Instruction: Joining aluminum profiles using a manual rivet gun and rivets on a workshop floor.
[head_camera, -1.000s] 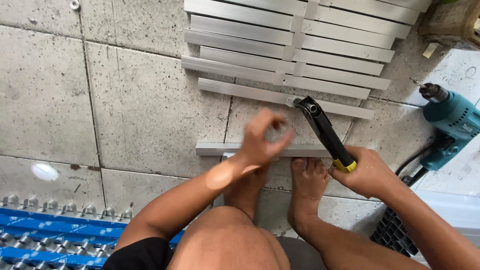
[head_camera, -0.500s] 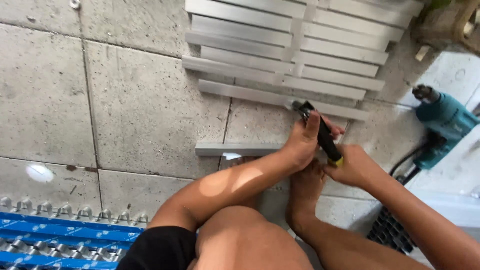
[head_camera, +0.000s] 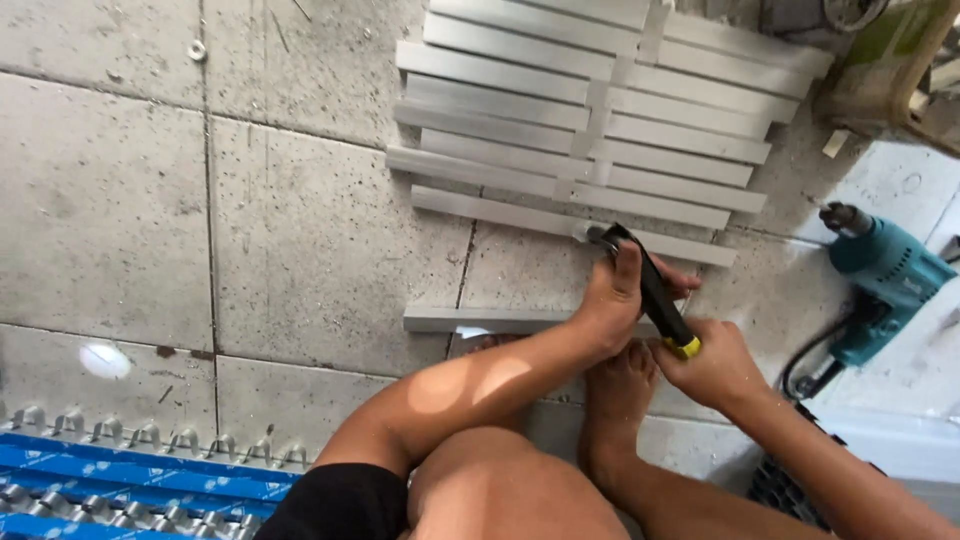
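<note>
My right hand (head_camera: 715, 365) grips the yellow-tipped end of a black hand riveter (head_camera: 650, 290). My left hand (head_camera: 625, 295) is wrapped around the upper part of the same tool, near its head. The tool's nose touches a slat of a grey aluminium slat panel (head_camera: 590, 130) lying flat on the concrete floor. A single loose grey aluminium bar (head_camera: 480, 320) lies just in front of the panel, partly under my left wrist. My bare feet (head_camera: 615, 400) rest on the floor below the hands.
A teal electric drill (head_camera: 885, 280) with a black cord lies on the floor at the right. A blue tray with rows of metal clips (head_camera: 130, 470) sits at the lower left. A small washer (head_camera: 197, 48) lies on the concrete tiles at the top left.
My left hand moved from above the loose bar rightward onto the riveter. The tool's head has come down onto the panel's slat.
</note>
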